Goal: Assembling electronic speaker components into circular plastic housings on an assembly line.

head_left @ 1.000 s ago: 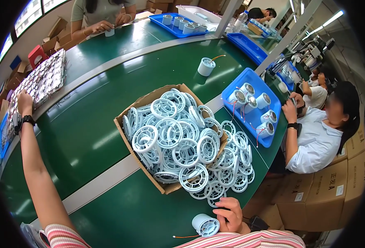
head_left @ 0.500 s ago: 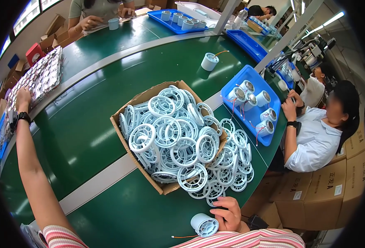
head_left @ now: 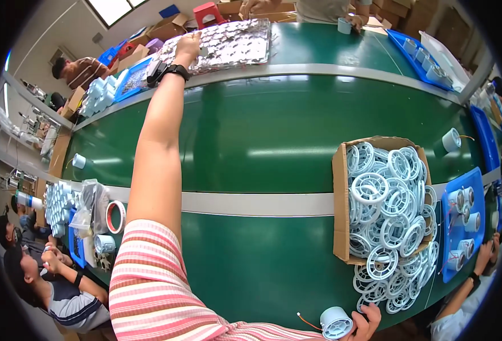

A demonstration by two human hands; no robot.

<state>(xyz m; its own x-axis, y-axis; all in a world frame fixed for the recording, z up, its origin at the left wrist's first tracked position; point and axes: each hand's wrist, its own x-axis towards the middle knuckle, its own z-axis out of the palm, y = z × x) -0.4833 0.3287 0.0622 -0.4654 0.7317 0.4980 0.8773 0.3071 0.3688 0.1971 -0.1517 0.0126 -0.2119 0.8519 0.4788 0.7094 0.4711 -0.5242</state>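
My left arm stretches far across the green table. My left hand is over a stack of small silvery metal parts on the far strip, its fingers bent down into a pinch; what lies between them is hidden. Low at the near edge, my right hand is curled against a pale blue plastic cylinder housing and grips its side. This housing is tilted, with its spoked end toward me and a thin orange wire trailing left. Just beyond it, pale blue spoked rings spill out of a cardboard box.
A blue tray of wired housings stands right of the box. Single housings stand on the table. At left are a tape roll and plastic bags. Co-workers sit left and right; another works across the table.
The view has swung to the left, so the box and trays appear farther right. My left hand stays at the metal parts, and my right hand stays at the housing.
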